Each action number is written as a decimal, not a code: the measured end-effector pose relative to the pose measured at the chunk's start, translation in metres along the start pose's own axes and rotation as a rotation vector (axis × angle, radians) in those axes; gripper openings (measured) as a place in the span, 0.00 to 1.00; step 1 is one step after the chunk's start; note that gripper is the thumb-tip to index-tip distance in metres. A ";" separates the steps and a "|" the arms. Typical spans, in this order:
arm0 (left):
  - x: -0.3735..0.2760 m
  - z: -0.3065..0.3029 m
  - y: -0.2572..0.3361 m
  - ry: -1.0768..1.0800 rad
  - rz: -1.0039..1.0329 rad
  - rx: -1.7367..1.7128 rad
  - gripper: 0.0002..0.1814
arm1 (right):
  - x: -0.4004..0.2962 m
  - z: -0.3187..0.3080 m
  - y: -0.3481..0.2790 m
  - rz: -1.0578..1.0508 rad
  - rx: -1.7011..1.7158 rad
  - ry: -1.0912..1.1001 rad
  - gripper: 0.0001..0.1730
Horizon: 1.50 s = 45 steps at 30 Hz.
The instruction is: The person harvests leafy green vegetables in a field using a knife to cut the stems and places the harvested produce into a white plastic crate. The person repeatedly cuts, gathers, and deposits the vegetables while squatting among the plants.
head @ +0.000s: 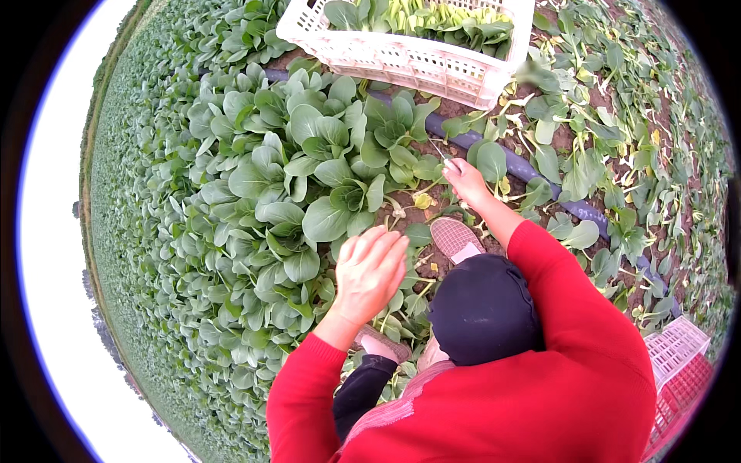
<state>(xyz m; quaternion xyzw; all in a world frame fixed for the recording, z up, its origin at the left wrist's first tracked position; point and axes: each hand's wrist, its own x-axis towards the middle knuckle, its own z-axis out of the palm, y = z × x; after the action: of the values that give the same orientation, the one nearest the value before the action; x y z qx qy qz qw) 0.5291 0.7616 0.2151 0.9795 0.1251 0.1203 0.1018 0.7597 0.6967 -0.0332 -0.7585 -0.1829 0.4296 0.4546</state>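
My left hand point(370, 272) is above the leafy green plants, back up and fingers extended, with nothing visible in it; its palm is hidden. Just beyond its fingertips grows a bok choy plant point(349, 199). My right hand point(468, 184) is farther forward and to the right, closed on the handle of a thin-bladed knife point(438, 149). The blade points toward the leaves of another bok choy plant point(395, 130). A white plastic crate point(405, 61) ahead holds cut bok choy point(440, 20), with pale stems and green leaves.
A dark hose point(515, 165) crosses the soil beneath the crate and to the right. Cut leaves point(584, 168) litter the ground there. Dense standing plants point(214, 231) fill the left. My shoe point(454, 236) is near my right hand. Stacked white and red crates point(674, 353) stand at lower right.
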 end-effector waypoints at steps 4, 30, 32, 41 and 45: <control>0.047 0.082 -0.003 -0.194 0.192 -0.089 0.19 | 0.031 0.023 0.004 -0.235 -0.212 0.021 0.20; 0.076 0.239 -0.181 -0.177 -0.530 0.219 0.09 | 0.089 0.002 -0.001 0.073 -0.134 -0.458 0.27; 0.081 0.230 -0.174 -0.214 -0.543 0.243 0.11 | 0.086 0.003 -0.009 0.133 -0.131 -0.455 0.26; 0.082 0.189 -0.144 0.171 -0.526 -0.234 0.09 | 0.027 -0.022 0.007 0.061 0.121 -0.341 0.30; 0.082 0.136 -0.087 0.253 -0.716 -1.081 0.09 | -0.010 -0.056 -0.067 -0.163 0.665 -0.246 0.36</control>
<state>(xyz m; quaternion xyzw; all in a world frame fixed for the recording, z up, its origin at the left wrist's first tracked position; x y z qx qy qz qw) 0.6222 0.8434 0.0833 0.6666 0.3761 0.2392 0.5976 0.8074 0.6947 0.0405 -0.4947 -0.1466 0.5161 0.6837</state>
